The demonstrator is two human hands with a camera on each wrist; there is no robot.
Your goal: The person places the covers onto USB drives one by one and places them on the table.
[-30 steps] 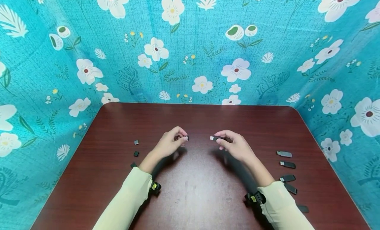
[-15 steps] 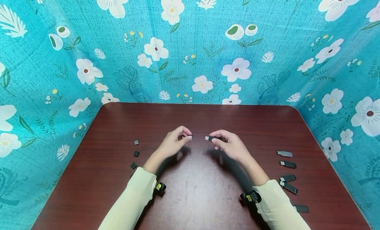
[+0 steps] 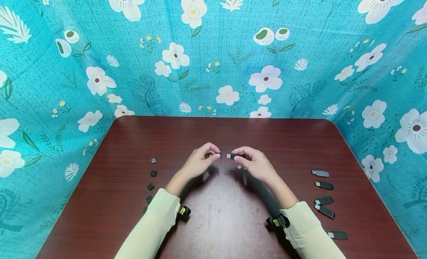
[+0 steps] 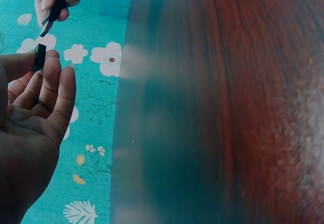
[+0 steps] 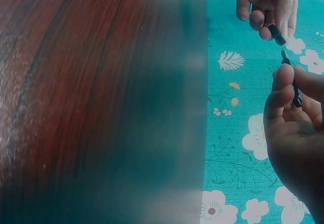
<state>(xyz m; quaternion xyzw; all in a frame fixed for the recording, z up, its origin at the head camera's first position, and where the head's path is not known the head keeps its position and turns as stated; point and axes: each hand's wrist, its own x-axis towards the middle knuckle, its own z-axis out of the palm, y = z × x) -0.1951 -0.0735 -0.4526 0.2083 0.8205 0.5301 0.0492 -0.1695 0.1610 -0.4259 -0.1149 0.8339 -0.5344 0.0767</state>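
Above the reddish-brown tabletop point(image 3: 213, 203), our left hand point(image 3: 197, 163) pinches a small black cap point(image 4: 40, 57), our right hand point(image 3: 258, 165) a slim black USB stick point(image 3: 234, 156); we should align them squarely.

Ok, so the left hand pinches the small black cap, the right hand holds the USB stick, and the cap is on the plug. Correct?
No: the small black cap is not on the plug. The right wrist view shows a gap between them; the left hand does pinch the cap, and the right hand does hold the USB stick.
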